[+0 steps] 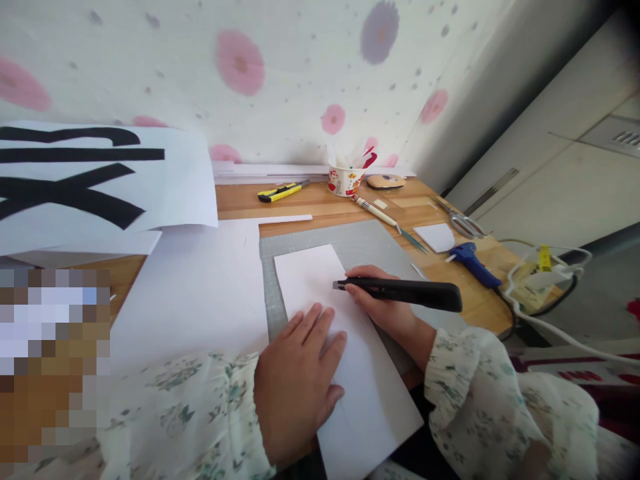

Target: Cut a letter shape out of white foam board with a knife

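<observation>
A white rectangular board (370, 380) lies at a slant over a grey cutting mat (345, 232). Flat on the board rests my left hand (303, 380), palm down with its fingers spread. My right hand (385, 307) grips a black utility knife (410, 293). The knife's short blade points left, over the upper part of the board; whether its tip touches the surface I cannot tell. Left of the mat is a large white sheet (210, 287), partly under my left sleeve.
Along the back are a yellow utility knife (283, 192), a paper cup (345, 180) of tools and a computer mouse (385, 181). Scissors (463, 220), a blue glue gun (473, 263) and white cables (540, 320) lie right. Paper with black characters (185, 180) is at left.
</observation>
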`<move>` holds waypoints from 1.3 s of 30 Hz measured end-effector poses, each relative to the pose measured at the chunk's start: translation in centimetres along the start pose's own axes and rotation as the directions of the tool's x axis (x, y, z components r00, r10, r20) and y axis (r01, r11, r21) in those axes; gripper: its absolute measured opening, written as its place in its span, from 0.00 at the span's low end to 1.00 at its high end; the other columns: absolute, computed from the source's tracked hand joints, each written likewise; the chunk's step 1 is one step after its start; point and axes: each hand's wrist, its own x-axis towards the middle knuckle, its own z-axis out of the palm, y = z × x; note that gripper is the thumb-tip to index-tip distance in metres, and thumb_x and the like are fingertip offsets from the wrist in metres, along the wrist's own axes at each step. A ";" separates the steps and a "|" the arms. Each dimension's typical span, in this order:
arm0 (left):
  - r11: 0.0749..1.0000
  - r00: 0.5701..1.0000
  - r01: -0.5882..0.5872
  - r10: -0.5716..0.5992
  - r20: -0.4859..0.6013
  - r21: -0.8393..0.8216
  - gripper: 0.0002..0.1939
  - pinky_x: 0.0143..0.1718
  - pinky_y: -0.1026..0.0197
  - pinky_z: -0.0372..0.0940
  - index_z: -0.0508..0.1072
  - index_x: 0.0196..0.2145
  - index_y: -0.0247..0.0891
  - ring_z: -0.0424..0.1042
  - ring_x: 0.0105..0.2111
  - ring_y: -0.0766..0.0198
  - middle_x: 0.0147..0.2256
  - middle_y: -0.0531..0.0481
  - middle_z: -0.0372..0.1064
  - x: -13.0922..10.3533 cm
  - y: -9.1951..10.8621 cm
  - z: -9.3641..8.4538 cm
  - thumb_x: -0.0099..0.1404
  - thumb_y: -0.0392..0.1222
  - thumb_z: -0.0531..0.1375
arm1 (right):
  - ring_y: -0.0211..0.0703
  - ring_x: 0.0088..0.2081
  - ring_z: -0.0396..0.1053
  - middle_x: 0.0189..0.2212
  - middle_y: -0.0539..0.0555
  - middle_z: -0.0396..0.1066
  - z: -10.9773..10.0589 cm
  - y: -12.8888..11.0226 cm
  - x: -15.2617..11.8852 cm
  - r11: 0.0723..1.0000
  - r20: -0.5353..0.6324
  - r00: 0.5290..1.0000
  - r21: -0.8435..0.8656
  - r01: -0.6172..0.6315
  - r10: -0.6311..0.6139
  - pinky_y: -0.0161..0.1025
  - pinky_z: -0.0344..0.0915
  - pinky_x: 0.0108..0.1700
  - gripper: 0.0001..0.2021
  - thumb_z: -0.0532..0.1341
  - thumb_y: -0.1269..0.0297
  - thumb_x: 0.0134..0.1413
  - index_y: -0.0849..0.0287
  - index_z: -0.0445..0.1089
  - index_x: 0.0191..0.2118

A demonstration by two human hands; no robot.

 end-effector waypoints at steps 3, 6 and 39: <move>1.000 1.000 -0.008 0.008 -0.005 0.006 0.29 0.63 0.38 0.52 0.66 0.58 0.36 0.51 0.64 0.40 0.64 0.33 0.53 0.1 0.0 -0.1 0.63 0.52 0.60 | 0.45 0.39 0.73 0.37 0.52 0.76 0.1 0.0 0.0 1.000 0.004 1.000 -0.006 0.006 -0.006 0.45 0.69 0.46 0.07 0.63 0.63 0.53 0.53 0.72 0.40; 1.000 1.000 -0.008 0.008 0.005 0.008 0.29 0.62 0.38 0.53 0.66 0.59 0.36 0.51 0.64 0.39 0.64 0.33 0.53 0.2 0.0 -0.1 0.63 0.52 0.60 | 0.45 0.38 0.74 0.36 0.52 0.76 0.1 -0.2 -0.1 1.000 -0.011 1.000 -0.009 0.012 -0.012 0.45 0.70 0.45 0.07 0.64 0.63 0.53 0.53 0.72 0.39; 1.000 1.000 -0.002 0.002 0.008 0.013 0.29 0.62 0.38 0.53 0.67 0.58 0.36 0.51 0.64 0.39 0.64 0.33 0.53 0.2 0.0 -0.1 0.62 0.52 0.61 | 0.45 0.39 0.74 0.36 0.52 0.77 0.1 -0.6 -0.2 0.999 -0.008 1.000 0.022 -0.024 0.024 0.44 0.71 0.45 0.07 0.64 0.61 0.53 0.52 0.72 0.39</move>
